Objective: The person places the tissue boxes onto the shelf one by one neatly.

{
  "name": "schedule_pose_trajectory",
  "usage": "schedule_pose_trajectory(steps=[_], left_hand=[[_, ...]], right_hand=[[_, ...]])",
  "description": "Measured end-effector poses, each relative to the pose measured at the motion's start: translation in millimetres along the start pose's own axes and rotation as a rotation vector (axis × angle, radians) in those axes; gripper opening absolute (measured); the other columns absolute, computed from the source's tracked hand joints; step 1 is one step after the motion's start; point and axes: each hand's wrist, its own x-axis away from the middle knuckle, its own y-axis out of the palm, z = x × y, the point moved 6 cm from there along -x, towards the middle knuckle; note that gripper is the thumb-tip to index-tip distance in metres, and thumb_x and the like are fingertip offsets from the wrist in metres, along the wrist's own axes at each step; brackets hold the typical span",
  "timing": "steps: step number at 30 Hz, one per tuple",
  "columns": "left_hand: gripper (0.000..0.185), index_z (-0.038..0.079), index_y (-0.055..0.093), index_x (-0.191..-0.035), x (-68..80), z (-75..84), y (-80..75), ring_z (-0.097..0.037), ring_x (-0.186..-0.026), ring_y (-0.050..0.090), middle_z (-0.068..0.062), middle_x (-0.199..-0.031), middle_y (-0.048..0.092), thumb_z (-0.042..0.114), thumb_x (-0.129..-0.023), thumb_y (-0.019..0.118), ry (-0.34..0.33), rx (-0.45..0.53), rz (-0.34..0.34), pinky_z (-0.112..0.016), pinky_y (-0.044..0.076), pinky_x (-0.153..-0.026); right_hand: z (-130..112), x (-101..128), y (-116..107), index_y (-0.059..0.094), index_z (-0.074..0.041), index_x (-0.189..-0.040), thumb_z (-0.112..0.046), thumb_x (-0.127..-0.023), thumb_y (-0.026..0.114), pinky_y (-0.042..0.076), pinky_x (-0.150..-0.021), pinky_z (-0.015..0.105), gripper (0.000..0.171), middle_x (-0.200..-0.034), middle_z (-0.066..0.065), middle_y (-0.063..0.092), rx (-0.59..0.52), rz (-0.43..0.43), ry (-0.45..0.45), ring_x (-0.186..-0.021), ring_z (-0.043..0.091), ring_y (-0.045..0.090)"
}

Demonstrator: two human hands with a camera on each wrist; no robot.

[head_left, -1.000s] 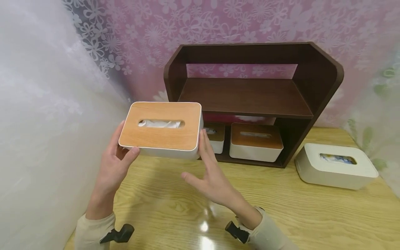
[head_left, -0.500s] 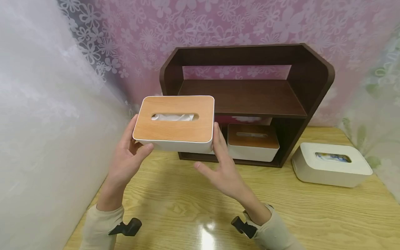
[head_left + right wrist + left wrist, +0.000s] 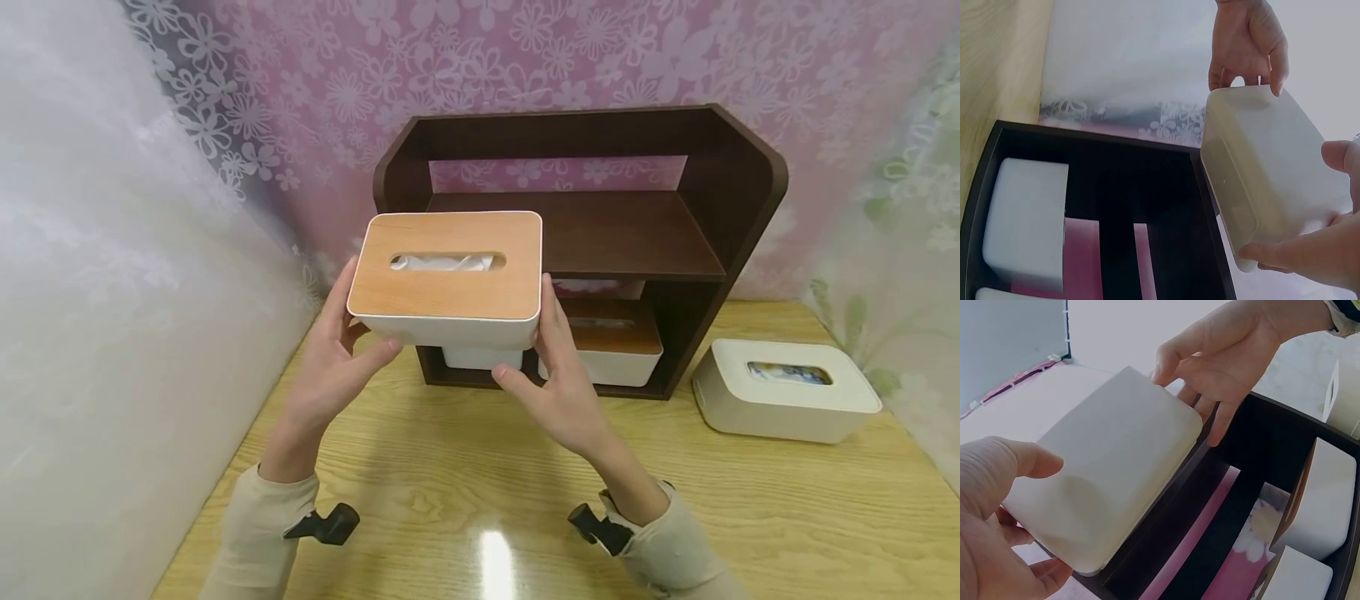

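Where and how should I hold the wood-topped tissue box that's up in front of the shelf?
I'd grip the tissue box at its two short ends, below the wood-look top, with the left hand and right hand coming from the near side. The ends face left and right, while the dark shelf stands behind. The slot in the top is likely a poor hold.

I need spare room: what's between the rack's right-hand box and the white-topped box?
Between the right-hand box and the white-topped box, the head view shows the rack's side panel, then a narrow bare strip of table.
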Motion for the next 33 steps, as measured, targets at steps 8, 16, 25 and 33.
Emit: schedule_pose_trajectory(steps=[8, 16, 25, 33], left_hand=[[0.098, 0.02, 0.02, -0.16, -11.8, -2.1, 11.2, -0.021, -0.132, 0.043, -0.002, -0.157, 0.034, -0.007, -0.081, 0.072, 0.023, -0.029, -0.02, -0.031, 0.041, -0.102], [0.098, 0.021, 0.018, -0.16, -20.7, -4.3, 16.3, -0.017, -0.132, 0.042, 0.002, -0.158, 0.033, -0.004, -0.082, 0.072, -0.002, -0.046, -0.012, -0.036, 0.041, -0.104], [0.096, 0.014, 0.016, -0.16, -31.7, -6.6, 18.9, -0.019, -0.123, 0.046, -0.001, -0.157, 0.035, -0.002, -0.084, 0.072, -0.004, -0.074, 0.011, -0.045, 0.04, -0.104], [0.094, 0.018, 0.016, -0.161, -42.0, -10.4, 21.2, -0.023, -0.121, 0.048, -0.003, -0.154, 0.039, 0.006, -0.087, 0.073, -0.039, -0.105, 0.015, -0.043, 0.043, -0.101]], right_hand=[[2.3, -5.9, -14.4, -0.003, -0.031, -0.16, 0.002, -0.091, 0.064, 0.035, -0.111, 0.025, 0.102, -0.166, -0.004, 0.005, -0.029, 0.026, 0.013, -0.143, 0.02, 0.031], [5.6, -10.0, -22.1, -0.003, -0.031, -0.16, 0.0, -0.093, 0.063, 0.046, -0.096, 0.023, 0.1, -0.164, -0.008, 0.009, -0.017, 0.049, 0.074, -0.128, 0.022, 0.047], [5.6, -18.6, -30.4, -0.002, -0.035, -0.159, -0.006, -0.097, 0.06, 0.043, -0.105, 0.036, 0.092, -0.165, -0.011, 0.008, 0.013, 0.058, 0.108, -0.138, 0.021, 0.041], [6.5, -28.5, -40.4, 0.0, -0.038, -0.158, -0.01, -0.1, 0.056, 0.055, -0.086, 0.035, 0.085, -0.164, -0.011, 0.012, 0.086, 0.052, 0.123, -0.123, 0.023, 0.054]])
